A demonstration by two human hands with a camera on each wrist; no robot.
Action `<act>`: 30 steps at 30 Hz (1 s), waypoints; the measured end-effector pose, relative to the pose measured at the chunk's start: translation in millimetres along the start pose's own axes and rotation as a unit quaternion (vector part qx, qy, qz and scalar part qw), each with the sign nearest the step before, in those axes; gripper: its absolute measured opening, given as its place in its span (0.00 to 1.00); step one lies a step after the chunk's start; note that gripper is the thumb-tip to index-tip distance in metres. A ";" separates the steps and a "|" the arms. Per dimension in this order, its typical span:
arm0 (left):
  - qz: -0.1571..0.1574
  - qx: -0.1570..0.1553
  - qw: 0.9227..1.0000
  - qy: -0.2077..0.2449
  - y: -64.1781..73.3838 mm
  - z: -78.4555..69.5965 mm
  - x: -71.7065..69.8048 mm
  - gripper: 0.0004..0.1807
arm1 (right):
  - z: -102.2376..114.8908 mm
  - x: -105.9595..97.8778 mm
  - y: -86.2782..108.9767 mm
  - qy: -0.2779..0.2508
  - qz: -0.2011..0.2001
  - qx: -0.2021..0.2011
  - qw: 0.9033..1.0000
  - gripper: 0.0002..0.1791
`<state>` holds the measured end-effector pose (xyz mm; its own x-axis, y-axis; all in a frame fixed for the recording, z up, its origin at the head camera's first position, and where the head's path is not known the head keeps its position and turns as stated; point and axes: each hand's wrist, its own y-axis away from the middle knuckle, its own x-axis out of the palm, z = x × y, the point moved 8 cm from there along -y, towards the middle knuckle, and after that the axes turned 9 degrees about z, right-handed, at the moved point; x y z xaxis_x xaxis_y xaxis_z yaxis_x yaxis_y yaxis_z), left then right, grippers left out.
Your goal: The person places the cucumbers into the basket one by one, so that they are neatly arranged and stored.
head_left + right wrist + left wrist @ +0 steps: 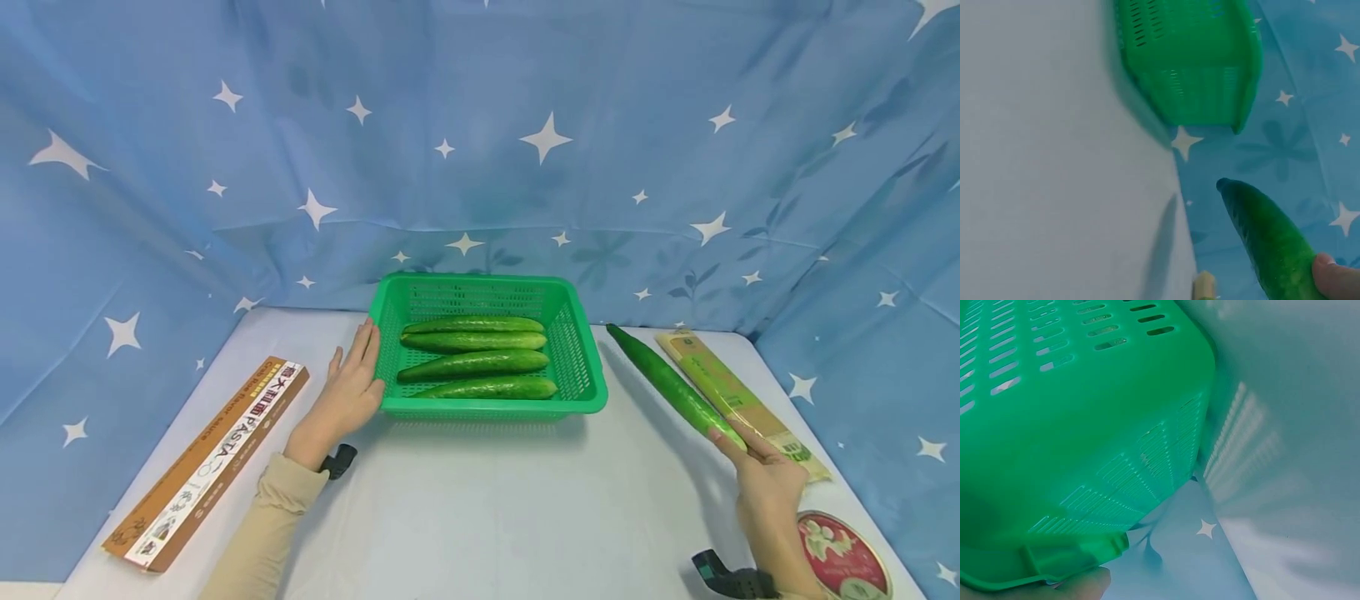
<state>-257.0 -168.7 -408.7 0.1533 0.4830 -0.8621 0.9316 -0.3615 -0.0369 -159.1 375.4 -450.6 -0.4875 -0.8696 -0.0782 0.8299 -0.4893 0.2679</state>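
A green plastic basket (487, 407) stands at the middle back of the table, with several cucumbers (474, 364) lying side by side in it. My left hand (348, 392) touches the basket's left rim, its fingers extended along it. In the left wrist view, part of a finger (1088, 584) shows beneath the rim. To the right of the basket, my right hand (768, 479) holds another cucumber (671, 387) near one end, raised off the table and pointing away. The right wrist view shows the thumb (1335, 278) on that cucumber (1269, 240).
A long pasta box (206, 462) lies on the left of the white table (480, 508). On the right are a flat green-and-tan packet (742, 400) and a round red-lidded container (840, 554). A blue star-patterned curtain (480, 192) surrounds the back and sides.
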 end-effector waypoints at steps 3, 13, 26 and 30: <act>0.002 0.000 1.000 -0.001 -0.8 -0.5 0.1 0.40 | 10.6 1.9 2.3 -0.050 -0.006 -0.016 0.999 0.27; 0.001 0.000 1.000 -0.002 -1.1 1.4 1.0 0.39 | 69.9 28.3 17.7 -0.150 0.031 -0.135 0.979 0.25; 0.003 -0.001 1.000 -0.002 -0.4 0.5 -0.4 0.40 | 132.3 99.4 35.6 -0.095 0.207 -0.275 0.934 0.22; 0.004 -0.001 1.000 -0.002 -0.3 0.6 0.1 0.40 | 139.1 130.3 40.7 -0.025 0.277 -0.312 0.908 0.21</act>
<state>-257.5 -169.1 -409.1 0.1588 0.4771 -0.8644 0.9309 -0.3641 -0.0299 -226.5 251.3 -316.3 0.0541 -0.9973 -0.0493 0.9363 0.0678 -0.3445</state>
